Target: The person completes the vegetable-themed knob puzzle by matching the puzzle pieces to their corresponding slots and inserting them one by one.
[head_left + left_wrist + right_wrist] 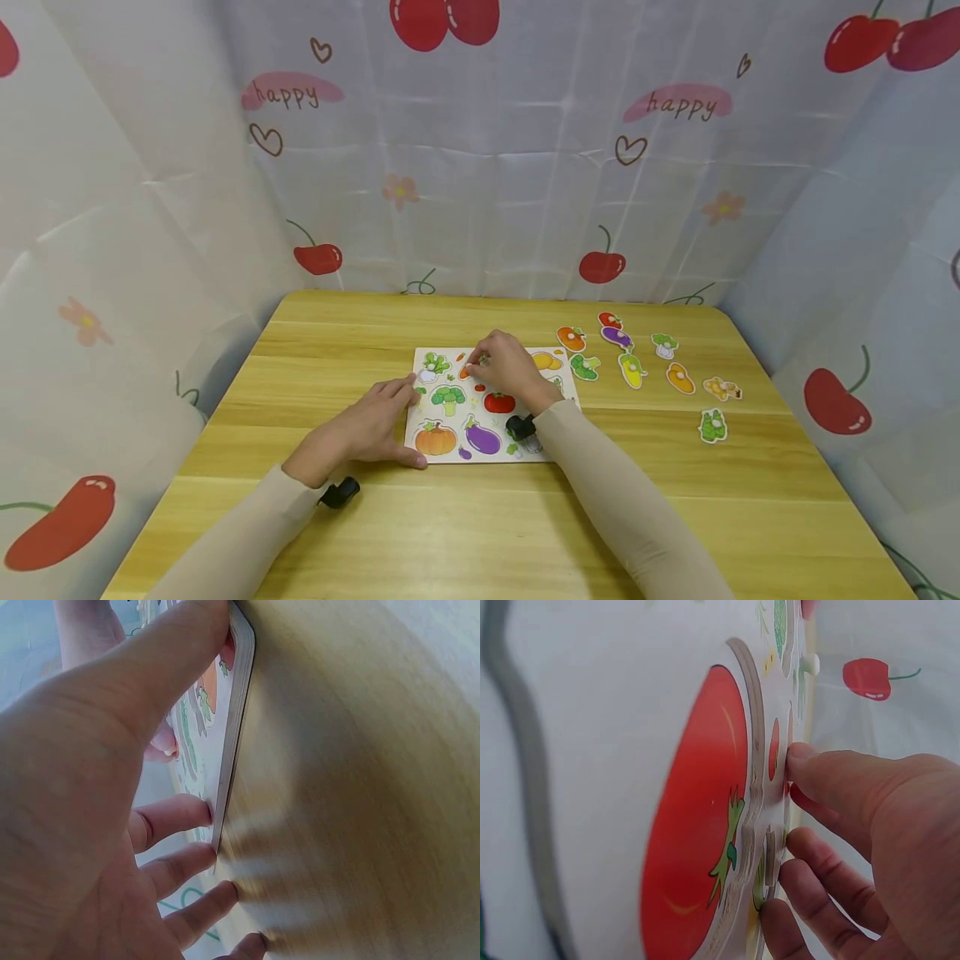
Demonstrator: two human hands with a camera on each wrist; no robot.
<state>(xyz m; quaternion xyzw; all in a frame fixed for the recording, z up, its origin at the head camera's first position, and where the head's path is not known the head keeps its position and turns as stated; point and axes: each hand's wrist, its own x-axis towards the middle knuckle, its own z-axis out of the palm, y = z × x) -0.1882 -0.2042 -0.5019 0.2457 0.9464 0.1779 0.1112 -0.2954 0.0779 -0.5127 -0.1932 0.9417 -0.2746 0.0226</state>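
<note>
A white vegetable puzzle board [498, 458] lies on the table, showing pictures of vegetables such as a pumpkin and an eggplant. My left hand [371, 425] rests along its left side with fingers spread. In the left wrist view the thumb touches the board's edge [236, 727] near a corner; two fingers meet the edge farther along and the others reach the tabletop. My right hand [506, 367] bends over the far middle of the board, pinching an orange carrot piece [464, 372] at its spot. A radish piece with a white knob [811, 664] sits near the far left corner.
Loose knobbed pieces lie right of the board, among them a pumpkin [572, 338], an eggplant [617, 337], corn [632, 371], broccoli [583, 367] and a potato-like piece [680, 378]. A green piece [713, 426] lies nearest me. A cherry-print curtain [480, 225] surrounds the table.
</note>
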